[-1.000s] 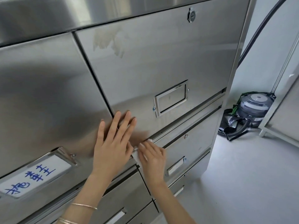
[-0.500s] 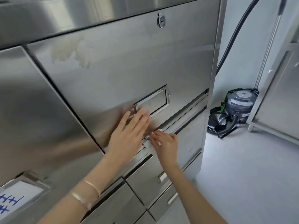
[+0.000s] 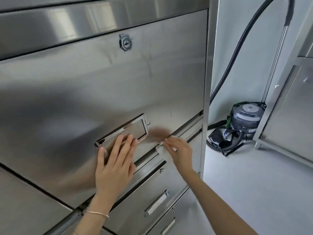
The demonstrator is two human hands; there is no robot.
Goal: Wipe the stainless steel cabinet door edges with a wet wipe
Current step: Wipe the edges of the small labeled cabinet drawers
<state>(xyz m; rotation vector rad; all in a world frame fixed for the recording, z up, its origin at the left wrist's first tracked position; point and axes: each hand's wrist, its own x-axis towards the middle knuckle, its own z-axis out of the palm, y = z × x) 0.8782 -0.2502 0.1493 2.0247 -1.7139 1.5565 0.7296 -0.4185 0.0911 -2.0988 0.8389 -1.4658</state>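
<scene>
Wet wipe pinched by right hand against cabinet door edge; left hand flat, fingers straight.

Perhaps commercial kitchen: steel cabinets, vacuum cleaner

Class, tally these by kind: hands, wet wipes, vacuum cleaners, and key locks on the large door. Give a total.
Hands: 2, left hand and right hand
Wet wipe: 1
Vacuum cleaner: 1
Key lock: 1
Total: 5
</scene>
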